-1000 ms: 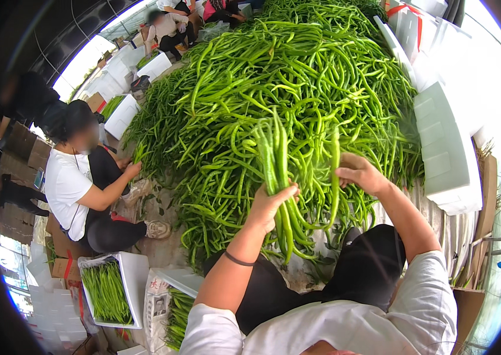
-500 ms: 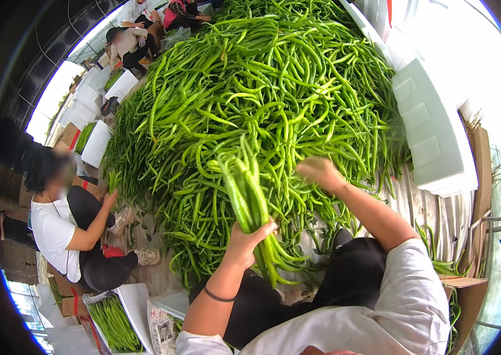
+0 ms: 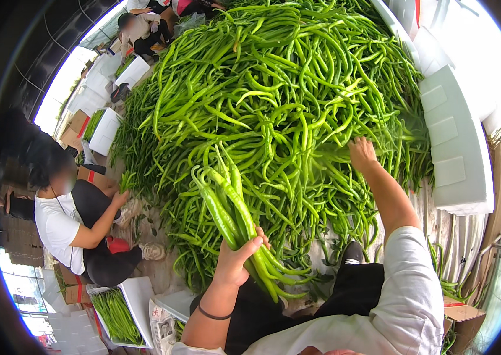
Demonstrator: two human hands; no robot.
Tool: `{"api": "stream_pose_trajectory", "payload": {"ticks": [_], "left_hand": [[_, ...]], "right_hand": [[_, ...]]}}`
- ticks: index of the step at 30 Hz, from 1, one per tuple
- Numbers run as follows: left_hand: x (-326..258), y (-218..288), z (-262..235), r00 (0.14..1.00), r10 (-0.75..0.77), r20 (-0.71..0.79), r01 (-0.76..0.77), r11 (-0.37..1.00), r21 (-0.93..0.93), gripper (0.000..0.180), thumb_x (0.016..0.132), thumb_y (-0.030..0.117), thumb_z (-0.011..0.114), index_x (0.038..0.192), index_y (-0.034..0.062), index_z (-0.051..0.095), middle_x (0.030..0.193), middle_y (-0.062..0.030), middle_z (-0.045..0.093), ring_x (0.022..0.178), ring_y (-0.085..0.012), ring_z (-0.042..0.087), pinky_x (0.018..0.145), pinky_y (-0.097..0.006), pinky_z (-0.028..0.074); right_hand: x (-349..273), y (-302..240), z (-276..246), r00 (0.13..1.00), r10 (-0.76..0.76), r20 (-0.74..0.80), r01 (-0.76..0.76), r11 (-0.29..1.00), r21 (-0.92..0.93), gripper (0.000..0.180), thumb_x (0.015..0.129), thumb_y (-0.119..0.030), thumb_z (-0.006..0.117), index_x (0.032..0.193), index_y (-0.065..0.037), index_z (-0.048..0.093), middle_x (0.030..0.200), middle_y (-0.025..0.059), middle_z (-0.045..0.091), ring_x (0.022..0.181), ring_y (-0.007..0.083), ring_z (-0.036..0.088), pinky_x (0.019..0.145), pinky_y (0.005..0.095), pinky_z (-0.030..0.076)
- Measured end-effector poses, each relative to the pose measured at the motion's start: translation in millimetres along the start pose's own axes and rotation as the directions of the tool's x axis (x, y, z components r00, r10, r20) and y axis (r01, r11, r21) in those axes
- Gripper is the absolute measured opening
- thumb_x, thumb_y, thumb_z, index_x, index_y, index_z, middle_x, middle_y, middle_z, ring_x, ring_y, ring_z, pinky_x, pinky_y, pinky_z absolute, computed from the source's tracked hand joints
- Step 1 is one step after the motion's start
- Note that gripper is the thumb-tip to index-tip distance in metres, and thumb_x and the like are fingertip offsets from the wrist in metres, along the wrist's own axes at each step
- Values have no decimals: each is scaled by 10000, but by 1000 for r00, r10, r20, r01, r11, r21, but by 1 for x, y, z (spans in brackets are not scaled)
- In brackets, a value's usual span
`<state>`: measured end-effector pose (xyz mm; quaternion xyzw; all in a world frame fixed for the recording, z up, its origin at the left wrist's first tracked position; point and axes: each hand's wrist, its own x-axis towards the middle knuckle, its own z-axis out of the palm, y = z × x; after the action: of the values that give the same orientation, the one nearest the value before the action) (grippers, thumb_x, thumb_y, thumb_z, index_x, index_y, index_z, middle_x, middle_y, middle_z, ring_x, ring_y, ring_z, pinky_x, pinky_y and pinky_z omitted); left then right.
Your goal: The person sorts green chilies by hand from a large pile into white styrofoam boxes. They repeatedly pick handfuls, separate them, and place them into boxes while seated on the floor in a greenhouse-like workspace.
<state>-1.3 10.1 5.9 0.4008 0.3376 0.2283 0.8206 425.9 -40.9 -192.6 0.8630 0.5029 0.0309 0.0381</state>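
A bunch of long green chili peppers (image 3: pixel 227 207) is held by my left hand (image 3: pixel 240 257), its fingers wrapped round the middle. Their upper ends point away from me, and the lower ends fan out over my lap. On the right side of the large pile of green chili peppers (image 3: pixel 262 100), my right hand (image 3: pixel 362 152) touches the peppers. Its fingers are curled and partly hidden among them, so whatever they grip does not show clearly. Some peppers around that hand are blurred.
To the left, a person in a white shirt (image 3: pixel 61 231) sits holding peppers. A white foam box (image 3: pixel 138 307) of lined-up peppers stands at lower left. White foam boxes (image 3: pixel 460 142) border the pile on the right. A cardboard box (image 3: pixel 466 313) sits at lower right. Other people (image 3: pixel 144 29) work far left.
My right hand has moved right and farther out, down onto the pile. My left hand still holds the bunch, slightly lower and tilted more to the left. The whole view has shifted a little.
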Motion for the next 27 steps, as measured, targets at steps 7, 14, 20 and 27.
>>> {"api": "stream_pose_trajectory", "payload": {"ticks": [7,14,20,27], "left_hand": [[-9,5,-1,999,47,19,-46,998,-43,334,798,77,691,1084,64,517,974,-60,575,870,-184,580,787,-376,509],[-35,16,-7,988,145,44,-139,983,-120,270,821,84,672,1053,70,534,938,-32,584,845,-158,581,777,-363,507],[-45,12,-18,989,135,62,-114,957,-266,230,812,141,710,987,75,576,881,-43,613,811,-172,598,772,-356,514],[-44,-2,-27,973,3,232,72,947,-314,294,833,246,692,1009,29,602,863,-70,636,774,-211,626,730,-333,532]], "right_hand": [[-80,4,-53,957,67,281,-90,993,70,170,812,-80,533,954,-7,591,900,183,653,873,337,649,752,425,507],[-183,17,-164,955,146,258,-178,978,108,204,814,-129,584,1000,-52,618,904,183,656,881,357,637,770,425,494],[-197,-33,-223,900,-100,-425,344,762,548,249,828,-102,631,1050,-7,574,1057,187,569,952,367,566,848,402,456],[-182,-150,-289,543,-429,-722,766,606,216,420,707,46,586,1084,-129,641,1219,156,529,1179,335,503,1030,505,388]]}}
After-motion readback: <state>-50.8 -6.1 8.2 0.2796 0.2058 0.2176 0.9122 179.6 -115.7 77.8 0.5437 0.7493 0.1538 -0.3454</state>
